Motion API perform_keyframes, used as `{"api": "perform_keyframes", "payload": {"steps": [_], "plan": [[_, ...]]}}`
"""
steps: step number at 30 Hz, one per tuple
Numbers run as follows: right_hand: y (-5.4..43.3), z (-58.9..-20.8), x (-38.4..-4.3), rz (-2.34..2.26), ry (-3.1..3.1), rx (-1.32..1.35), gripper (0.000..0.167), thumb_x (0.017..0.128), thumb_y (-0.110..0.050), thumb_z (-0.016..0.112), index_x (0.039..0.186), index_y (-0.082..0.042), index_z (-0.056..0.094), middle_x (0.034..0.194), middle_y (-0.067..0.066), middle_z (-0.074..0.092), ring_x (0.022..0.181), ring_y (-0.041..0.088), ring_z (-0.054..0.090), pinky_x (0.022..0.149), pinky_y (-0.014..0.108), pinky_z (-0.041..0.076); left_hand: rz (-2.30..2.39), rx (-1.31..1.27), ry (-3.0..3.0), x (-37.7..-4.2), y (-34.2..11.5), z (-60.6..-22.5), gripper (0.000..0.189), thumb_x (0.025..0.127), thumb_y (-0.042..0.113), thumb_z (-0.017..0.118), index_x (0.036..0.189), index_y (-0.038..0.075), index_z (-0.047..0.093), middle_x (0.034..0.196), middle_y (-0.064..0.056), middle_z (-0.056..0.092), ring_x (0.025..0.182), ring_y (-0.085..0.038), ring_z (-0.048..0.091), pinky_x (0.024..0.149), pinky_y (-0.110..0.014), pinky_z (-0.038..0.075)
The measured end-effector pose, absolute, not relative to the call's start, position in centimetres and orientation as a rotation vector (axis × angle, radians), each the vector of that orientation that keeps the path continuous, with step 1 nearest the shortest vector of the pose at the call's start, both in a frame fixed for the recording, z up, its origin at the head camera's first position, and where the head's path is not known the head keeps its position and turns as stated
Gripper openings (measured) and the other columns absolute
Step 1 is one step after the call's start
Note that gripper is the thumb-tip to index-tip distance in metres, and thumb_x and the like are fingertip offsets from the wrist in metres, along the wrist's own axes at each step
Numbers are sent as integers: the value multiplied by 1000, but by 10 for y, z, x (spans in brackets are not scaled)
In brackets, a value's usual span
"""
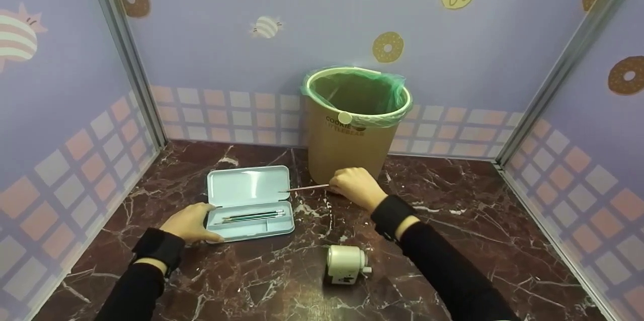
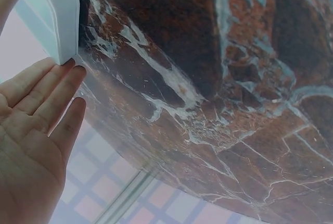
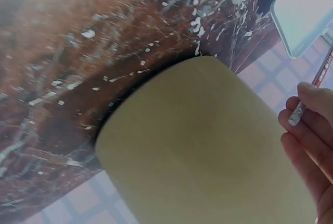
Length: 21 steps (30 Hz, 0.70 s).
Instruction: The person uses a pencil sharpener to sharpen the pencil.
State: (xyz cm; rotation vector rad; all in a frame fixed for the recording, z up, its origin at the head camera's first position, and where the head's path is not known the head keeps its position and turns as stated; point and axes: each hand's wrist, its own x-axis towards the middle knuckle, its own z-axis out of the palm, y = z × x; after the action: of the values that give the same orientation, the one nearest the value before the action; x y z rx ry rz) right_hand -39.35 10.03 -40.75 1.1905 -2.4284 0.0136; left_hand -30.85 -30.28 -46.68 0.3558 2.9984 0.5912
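Note:
An open light-blue pencil case [image 1: 236,233] lies on the marbled table, lid [image 1: 249,185] tipped back. Several pencils [image 1: 251,217] rest in its tray. My left hand [image 1: 188,223] touches the case's left end, thumb by the front corner; in the left wrist view its fingers [image 2: 57,88] look straight against the case's edge. With my right hand [image 1: 356,187] I pinch a reddish pencil [image 1: 308,188] near its silvery end, its other end pointing left over the lid's right edge. The right wrist view shows that pencil [image 3: 323,70] between thumb and fingers.
Behind my right hand stands a tan bin [image 1: 347,150] with a green liner [image 1: 397,90]. A cream pencil sharpener [image 1: 344,264] with a side knob sits near the front. Patterned panels [image 1: 226,49] enclose the table. Small pale specks [image 3: 88,34] dot the tabletop by the bin.

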Motion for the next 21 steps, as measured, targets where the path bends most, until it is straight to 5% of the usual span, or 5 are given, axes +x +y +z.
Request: {"api": "perform_keyframes", "payload": {"steps": [21], "plan": [[-7,-426,-411,-173,-2536,1280,18,88,-7,67,72,-11,73,77,3,78,68,24,73,62,38,59,581,345,2989,-310,-302,-465,91,68,37,93,133,-15,55,125,-34,65,104,-38,66,95,-58,53]]}}
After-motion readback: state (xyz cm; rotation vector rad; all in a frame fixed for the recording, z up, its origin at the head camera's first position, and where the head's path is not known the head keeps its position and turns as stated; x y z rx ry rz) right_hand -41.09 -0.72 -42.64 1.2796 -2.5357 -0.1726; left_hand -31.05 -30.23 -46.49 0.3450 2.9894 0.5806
